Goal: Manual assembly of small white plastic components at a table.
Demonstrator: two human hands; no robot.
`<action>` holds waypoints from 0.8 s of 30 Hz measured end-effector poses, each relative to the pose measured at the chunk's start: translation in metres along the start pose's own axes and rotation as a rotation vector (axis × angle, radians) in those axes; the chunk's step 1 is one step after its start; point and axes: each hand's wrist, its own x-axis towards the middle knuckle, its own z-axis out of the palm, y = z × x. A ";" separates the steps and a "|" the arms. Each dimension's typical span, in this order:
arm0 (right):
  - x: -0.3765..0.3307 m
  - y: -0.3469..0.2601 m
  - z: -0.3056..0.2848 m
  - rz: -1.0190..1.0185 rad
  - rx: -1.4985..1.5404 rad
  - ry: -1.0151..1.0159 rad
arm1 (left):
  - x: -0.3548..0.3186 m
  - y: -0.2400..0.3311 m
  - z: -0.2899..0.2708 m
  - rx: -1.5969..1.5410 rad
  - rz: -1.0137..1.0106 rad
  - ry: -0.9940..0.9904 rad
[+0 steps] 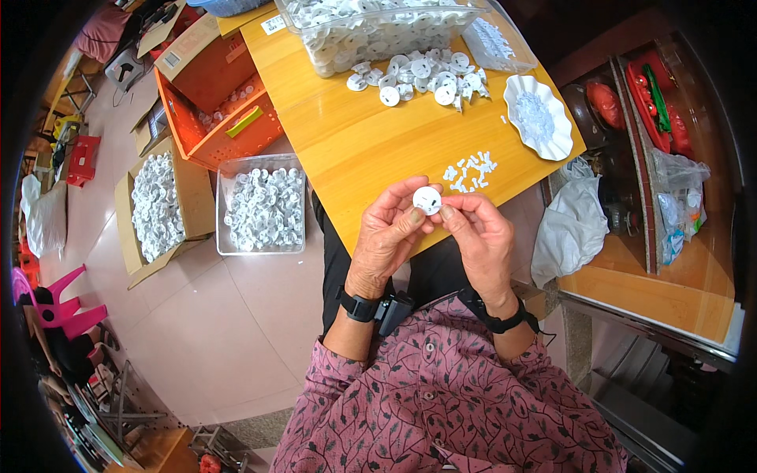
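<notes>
1. White plastic disc [426, 199] held over the near edge of the table [347, 142], just short of the loose white bits [471, 171].
2. Left hand [386, 236] and right hand [482, 236]: fingers pinched on the disc's rim from opposite sides, equally near.
3. Disc is round, with no long axis; its flat face points up at the camera.

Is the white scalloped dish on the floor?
No, the white scalloped dish sits on the yellow wooden table, near its right edge.
</notes>
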 end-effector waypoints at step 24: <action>0.006 -0.008 0.006 -0.406 -0.440 0.051 | -0.002 -0.002 -0.002 0.061 -0.011 -0.049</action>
